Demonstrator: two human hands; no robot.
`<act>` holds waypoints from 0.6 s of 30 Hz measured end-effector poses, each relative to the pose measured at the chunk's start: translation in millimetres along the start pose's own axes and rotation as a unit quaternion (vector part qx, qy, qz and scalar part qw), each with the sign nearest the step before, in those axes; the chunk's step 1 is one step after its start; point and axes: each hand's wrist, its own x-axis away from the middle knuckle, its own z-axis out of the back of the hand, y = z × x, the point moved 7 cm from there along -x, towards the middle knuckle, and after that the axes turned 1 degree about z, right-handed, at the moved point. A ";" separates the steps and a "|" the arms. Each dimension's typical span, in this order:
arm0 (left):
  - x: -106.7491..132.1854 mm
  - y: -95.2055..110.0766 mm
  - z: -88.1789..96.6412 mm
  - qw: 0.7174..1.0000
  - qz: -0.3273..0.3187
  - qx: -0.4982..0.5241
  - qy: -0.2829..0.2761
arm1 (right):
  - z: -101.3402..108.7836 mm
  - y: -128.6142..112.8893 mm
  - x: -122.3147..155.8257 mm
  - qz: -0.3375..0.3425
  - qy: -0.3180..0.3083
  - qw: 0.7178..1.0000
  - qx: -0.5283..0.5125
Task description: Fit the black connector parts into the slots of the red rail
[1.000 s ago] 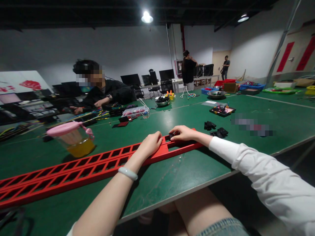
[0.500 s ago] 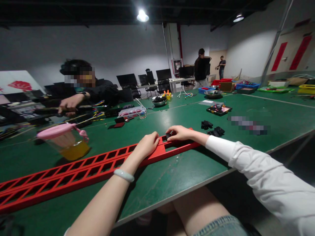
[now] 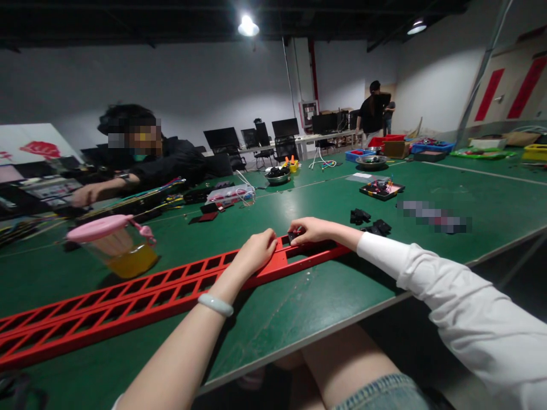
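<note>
The left hand (image 3: pixel 256 250) curls its fingers together on the long, slotted red metal rail (image 3: pixel 162 291) lying on the matte green table (image 3: pixel 342 296). Just beyond them, the right hand (image 3: pixel 315 230) pinches a small black part (image 3: pixel 294 236).

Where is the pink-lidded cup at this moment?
Head view, left side: the cup stands on the green table just behind the red rail, well left of the left hand resting on that rail.

We see grey walls (image 3: pixel 192 85) | black ceiling (image 3: pixel 128 20), two round lamps (image 3: pixel 248 25) lit | broad green tables (image 3: pixel 470 182) around us | far white desk (image 3: pixel 329 136) with dark monitors (image 3: pixel 285 127), black office chairs (image 3: pixel 282 150) | red panels (image 3: pixel 489 94) on our right-hand wall
</note>
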 end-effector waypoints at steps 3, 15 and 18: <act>-0.1 0.6 1.2 1.000 0.008 0.003 -0.005 | 0.5 -2.7 0.1 0.004 -0.009 1.000 -0.010; -1.4 1.2 2.6 1.000 0.012 0.001 -0.010 | 1.7 4.5 2.5 0.012 0.066 0.994 -0.090; -1.7 1.7 2.2 1.000 0.011 -0.003 -0.014 | 1.5 0.7 2.8 0.026 0.062 0.996 -0.062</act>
